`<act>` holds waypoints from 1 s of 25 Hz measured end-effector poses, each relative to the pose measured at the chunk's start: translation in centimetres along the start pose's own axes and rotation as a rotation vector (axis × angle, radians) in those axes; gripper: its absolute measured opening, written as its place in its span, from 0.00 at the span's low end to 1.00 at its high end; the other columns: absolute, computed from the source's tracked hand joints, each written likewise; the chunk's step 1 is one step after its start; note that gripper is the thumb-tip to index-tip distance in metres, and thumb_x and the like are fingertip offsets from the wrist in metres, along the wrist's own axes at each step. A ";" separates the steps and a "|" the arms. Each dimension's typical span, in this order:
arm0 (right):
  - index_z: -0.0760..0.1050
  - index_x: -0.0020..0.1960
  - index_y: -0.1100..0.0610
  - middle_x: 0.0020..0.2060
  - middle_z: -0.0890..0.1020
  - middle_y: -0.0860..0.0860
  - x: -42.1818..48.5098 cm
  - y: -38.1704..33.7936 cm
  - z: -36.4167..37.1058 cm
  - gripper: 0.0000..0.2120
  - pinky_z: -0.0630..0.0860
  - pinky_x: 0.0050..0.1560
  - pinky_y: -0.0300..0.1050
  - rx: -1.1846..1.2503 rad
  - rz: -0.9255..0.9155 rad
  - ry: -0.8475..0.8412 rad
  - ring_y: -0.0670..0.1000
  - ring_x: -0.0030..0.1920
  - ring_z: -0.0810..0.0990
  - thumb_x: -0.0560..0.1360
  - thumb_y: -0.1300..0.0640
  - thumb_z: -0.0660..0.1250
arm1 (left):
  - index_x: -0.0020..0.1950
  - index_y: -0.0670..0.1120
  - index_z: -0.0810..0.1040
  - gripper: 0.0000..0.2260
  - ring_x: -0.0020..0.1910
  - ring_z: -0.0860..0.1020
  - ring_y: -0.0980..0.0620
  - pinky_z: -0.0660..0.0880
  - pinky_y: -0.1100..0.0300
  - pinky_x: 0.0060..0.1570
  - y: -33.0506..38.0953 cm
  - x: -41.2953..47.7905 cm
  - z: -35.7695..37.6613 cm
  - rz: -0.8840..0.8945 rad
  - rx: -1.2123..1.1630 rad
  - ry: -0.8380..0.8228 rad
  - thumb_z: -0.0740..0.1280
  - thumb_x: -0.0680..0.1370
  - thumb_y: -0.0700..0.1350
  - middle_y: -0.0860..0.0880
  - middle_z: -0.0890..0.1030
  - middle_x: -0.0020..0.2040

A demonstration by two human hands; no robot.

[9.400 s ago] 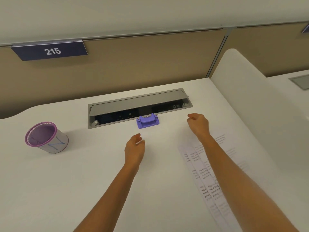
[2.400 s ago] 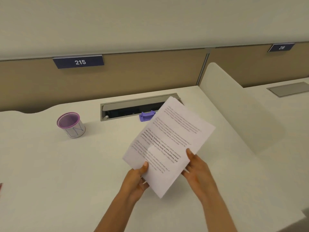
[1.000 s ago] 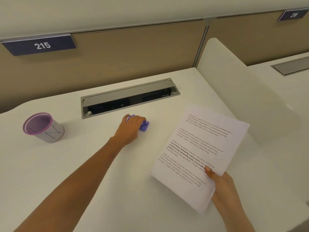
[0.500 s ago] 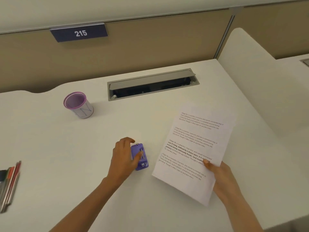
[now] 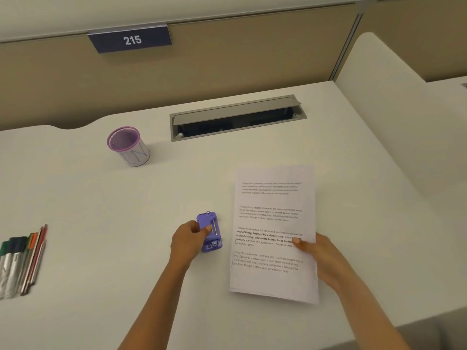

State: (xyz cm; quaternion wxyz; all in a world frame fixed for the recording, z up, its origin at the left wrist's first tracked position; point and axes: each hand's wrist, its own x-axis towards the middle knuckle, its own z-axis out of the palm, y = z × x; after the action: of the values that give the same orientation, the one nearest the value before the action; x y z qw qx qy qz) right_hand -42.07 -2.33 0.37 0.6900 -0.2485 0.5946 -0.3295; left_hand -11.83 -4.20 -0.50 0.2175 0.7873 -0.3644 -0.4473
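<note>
The desk tool (image 5: 209,232) at the centre is violet, with silvery metal parts on its face. The sheets (image 5: 275,223) to its right are white with black print, some of it bold. The cup (image 5: 129,147), upper left, is white with a purple rim and a blue scrawl. The sign (image 5: 130,40) at the top is navy with white digits. The pens (image 5: 20,258) at the left edge are blurred, and seem green, orange, red and silver.

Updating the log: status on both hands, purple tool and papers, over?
Left hand has its grip round the purple tool, on the desk. Right hand pinches the paper stack at its right edge. Cup and pens far left, not in the way.
</note>
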 end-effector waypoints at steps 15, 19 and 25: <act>0.80 0.58 0.54 0.49 0.87 0.48 -1.0 -3.1 3.1 0.12 0.82 0.48 0.46 -0.238 -0.161 -0.061 0.50 0.49 0.86 0.77 0.64 0.67 | 0.63 0.42 0.74 0.15 0.49 0.82 0.42 0.77 0.47 0.55 -2.8 0.4 -2.2 -0.090 -0.719 -0.383 0.67 0.77 0.43 0.40 0.83 0.53; 0.80 0.58 0.54 0.50 0.87 0.49 -1.5 -3.7 3.3 0.12 0.82 0.46 0.43 -0.276 -0.198 -0.061 0.50 0.49 0.86 0.77 0.64 0.66 | 0.62 0.44 0.76 0.14 0.51 0.82 0.43 0.78 0.51 0.53 -2.7 0.4 -2.4 -0.039 -0.695 -0.434 0.66 0.77 0.44 0.41 0.83 0.55; 0.80 0.58 0.54 0.50 0.87 0.49 -1.9 -3.8 3.1 0.12 0.81 0.50 0.48 -0.281 -0.207 -0.058 0.51 0.49 0.86 0.77 0.63 0.67 | 0.58 0.42 0.80 0.11 0.51 0.82 0.45 0.79 0.55 0.50 -2.6 0.4 -2.4 0.002 -0.638 -0.422 0.65 0.78 0.44 0.41 0.84 0.54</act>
State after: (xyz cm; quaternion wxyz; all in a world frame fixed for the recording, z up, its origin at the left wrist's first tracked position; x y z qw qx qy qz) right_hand -39.77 -3.59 4.97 0.6278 -0.4116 0.5860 -0.3050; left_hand -8.64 -2.76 -1.25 0.3724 0.5703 -0.2441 -0.6903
